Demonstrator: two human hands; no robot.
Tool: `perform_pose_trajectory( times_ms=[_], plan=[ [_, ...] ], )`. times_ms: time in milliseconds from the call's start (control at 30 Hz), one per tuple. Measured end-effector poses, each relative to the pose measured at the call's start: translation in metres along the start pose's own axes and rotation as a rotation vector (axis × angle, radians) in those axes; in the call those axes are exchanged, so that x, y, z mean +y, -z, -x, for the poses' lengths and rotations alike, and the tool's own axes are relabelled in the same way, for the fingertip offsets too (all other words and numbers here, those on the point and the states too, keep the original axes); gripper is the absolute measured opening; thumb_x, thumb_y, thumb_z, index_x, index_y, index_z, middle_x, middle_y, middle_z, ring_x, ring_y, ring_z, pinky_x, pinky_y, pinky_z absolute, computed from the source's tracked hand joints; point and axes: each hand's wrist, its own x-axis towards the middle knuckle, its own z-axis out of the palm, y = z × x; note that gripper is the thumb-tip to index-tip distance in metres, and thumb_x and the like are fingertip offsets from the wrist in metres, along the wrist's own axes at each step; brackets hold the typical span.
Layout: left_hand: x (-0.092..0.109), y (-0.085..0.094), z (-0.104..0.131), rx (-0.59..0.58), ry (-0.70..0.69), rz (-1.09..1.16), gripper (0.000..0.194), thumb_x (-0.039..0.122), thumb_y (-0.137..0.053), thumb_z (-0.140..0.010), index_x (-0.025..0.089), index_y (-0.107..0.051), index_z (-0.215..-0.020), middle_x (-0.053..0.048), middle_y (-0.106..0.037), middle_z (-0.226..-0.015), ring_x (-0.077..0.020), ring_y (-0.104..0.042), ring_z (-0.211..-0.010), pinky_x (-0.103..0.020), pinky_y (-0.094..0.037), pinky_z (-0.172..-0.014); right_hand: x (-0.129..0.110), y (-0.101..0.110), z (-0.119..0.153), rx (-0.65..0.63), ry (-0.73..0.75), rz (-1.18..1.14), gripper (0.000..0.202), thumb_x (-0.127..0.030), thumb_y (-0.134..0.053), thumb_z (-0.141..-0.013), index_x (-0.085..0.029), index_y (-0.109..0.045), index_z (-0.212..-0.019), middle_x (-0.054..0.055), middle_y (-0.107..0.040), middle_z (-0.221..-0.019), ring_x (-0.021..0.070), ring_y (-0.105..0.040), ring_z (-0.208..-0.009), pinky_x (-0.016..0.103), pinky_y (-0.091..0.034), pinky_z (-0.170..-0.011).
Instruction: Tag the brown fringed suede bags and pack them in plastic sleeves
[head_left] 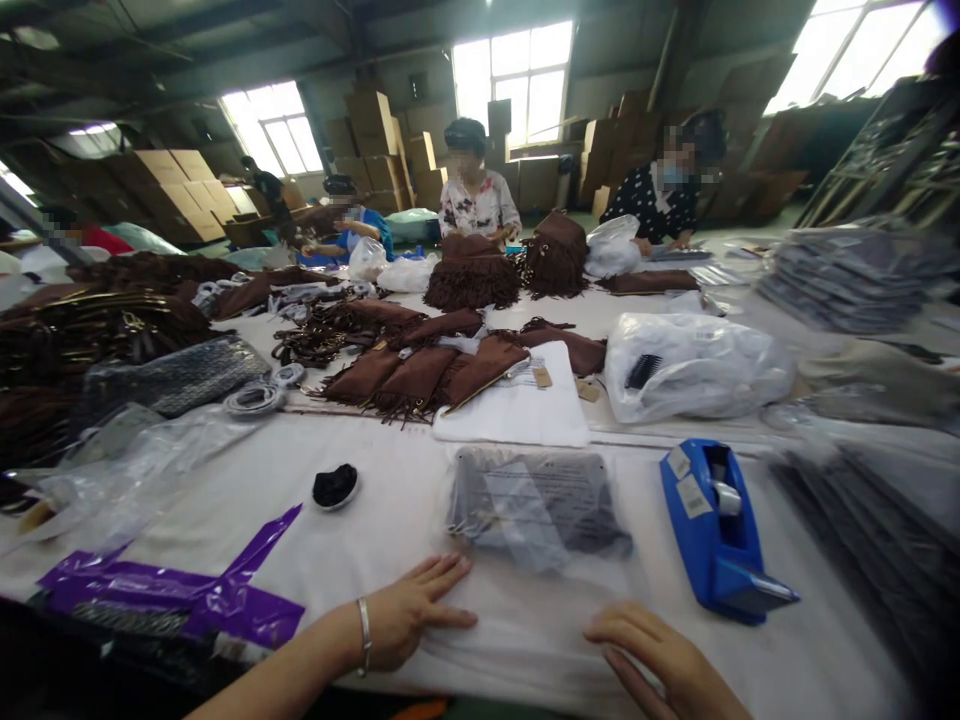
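A grey folded item in a clear plastic bag [585, 500] with printed text lies flat on the white table in front of me. My left hand [416, 612] rests palm down near the bag's lower left corner, fingers stretched and the thumb apart; a silver bangle circles its wrist. To the lower right of the bag, my right hand [652, 650] has its fingers extended and slightly bent, touching or just above the bag's near clear flap; I cannot tell which. Neither hand holds anything. A blue tape dispenser [694, 530] stands right of the bag.
A small white dish [335, 487] with black material sits left of the bag. Purple tape [172, 590] lies at the left front. Brown fringed pouches [420, 375] and a white plastic bag [697, 365] lie beyond. Dark grey packets [862, 540] lie at right. Several people work across the table.
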Motion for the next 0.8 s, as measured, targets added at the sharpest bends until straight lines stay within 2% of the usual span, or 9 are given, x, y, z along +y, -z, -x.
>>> perform_pose_trajectory(
  times_ms=[100,200,267,367,500,567,633,733,800],
  plan=[
    [0.002,0.008,0.005,-0.081,0.024,0.046,0.089,-0.003,-0.040,-0.048,0.037,-0.050,-0.127,0.008,-0.008,-0.151,-0.0321,-0.013,-0.138,-0.058,-0.017,-0.110,0.030,0.009,-0.008,-0.067,-0.055,-0.015,0.032,-0.019,-0.037,-0.093,-0.027,-0.058,-0.116,0.006,-0.055,-0.119,0.0190,-0.049,-0.113,0.035,-0.041,-0.099],
    [-0.001,0.015,0.013,-0.135,0.022,0.134,0.084,-0.001,-0.044,-0.054,0.036,-0.047,-0.129,0.006,-0.012,-0.151,-0.0321,-0.014,-0.138,-0.057,-0.014,-0.110,0.072,0.015,0.016,-0.089,-0.085,-0.002,0.040,-0.018,-0.032,-0.092,-0.027,-0.057,-0.121,0.007,-0.050,-0.127,0.0219,-0.044,-0.119,0.041,-0.037,-0.103],
    [-0.004,0.019,0.017,-0.152,0.007,0.201,0.082,0.006,-0.054,-0.062,0.034,-0.036,-0.137,0.001,-0.014,-0.152,-0.0335,-0.013,-0.138,-0.056,-0.012,-0.111,0.088,0.022,0.030,-0.132,-0.136,0.027,0.043,-0.018,-0.035,-0.091,-0.030,-0.049,-0.130,0.005,-0.044,-0.135,0.0218,-0.039,-0.124,0.041,-0.032,-0.107],
    [-0.006,0.024,0.018,-0.154,0.001,0.252,0.089,0.029,-0.068,-0.068,0.030,-0.020,-0.144,-0.004,-0.017,-0.152,-0.0342,-0.015,-0.138,-0.055,-0.009,-0.112,0.090,0.028,0.029,-0.155,-0.133,0.070,0.050,-0.018,-0.045,-0.085,-0.031,-0.045,-0.133,0.004,-0.043,-0.135,0.0231,-0.037,-0.125,0.041,-0.030,-0.108],
    [-0.008,0.022,0.018,-0.108,0.015,0.204,0.086,0.045,-0.068,-0.072,0.028,-0.022,-0.143,-0.007,-0.023,-0.150,-0.0328,-0.021,-0.137,-0.054,-0.012,-0.113,0.089,0.015,0.009,0.007,-0.123,0.032,0.028,-0.028,-0.047,-0.090,-0.027,-0.063,-0.112,0.008,-0.058,-0.113,0.0262,-0.050,-0.109,0.042,-0.041,-0.095],
    [-0.012,0.013,0.018,-0.010,0.038,0.187,0.078,0.044,-0.066,-0.076,0.029,-0.027,-0.142,-0.007,-0.030,-0.148,-0.0303,-0.028,-0.135,-0.052,-0.016,-0.113,0.094,0.006,0.007,0.126,-0.156,-0.068,0.027,-0.037,-0.044,-0.093,-0.025,-0.065,-0.105,0.008,-0.059,-0.109,0.0260,-0.051,-0.106,0.041,-0.042,-0.093],
    [-0.016,-0.001,0.017,0.142,0.045,0.181,0.067,0.040,-0.063,-0.079,0.028,-0.034,-0.139,-0.008,-0.040,-0.142,-0.0278,-0.035,-0.132,-0.050,-0.020,-0.113,0.098,-0.002,0.011,0.235,-0.196,-0.136,0.030,-0.041,-0.044,-0.093,-0.023,-0.064,-0.108,0.008,-0.057,-0.115,0.0261,-0.049,-0.109,0.039,-0.041,-0.095],
    [-0.020,-0.028,0.011,0.497,0.115,0.245,0.036,0.035,-0.053,-0.087,0.024,-0.055,-0.121,-0.009,-0.061,-0.120,-0.0238,-0.053,-0.116,-0.043,-0.038,-0.104,0.099,-0.015,0.021,0.330,-0.262,-0.138,0.032,-0.045,-0.046,-0.092,-0.022,-0.065,-0.104,0.007,-0.058,-0.112,0.0262,-0.051,-0.108,0.035,-0.045,-0.090],
    [-0.018,-0.042,0.004,0.732,0.262,0.353,0.025,0.034,-0.046,-0.090,0.021,-0.063,-0.104,-0.007,-0.067,-0.100,-0.0207,-0.061,-0.098,-0.035,-0.048,-0.090,0.097,-0.027,0.027,0.405,-0.368,-0.100,0.036,-0.051,-0.046,-0.091,-0.022,-0.066,-0.096,0.007,-0.062,-0.103,0.0260,-0.055,-0.101,0.033,-0.047,-0.084]
  ],
)
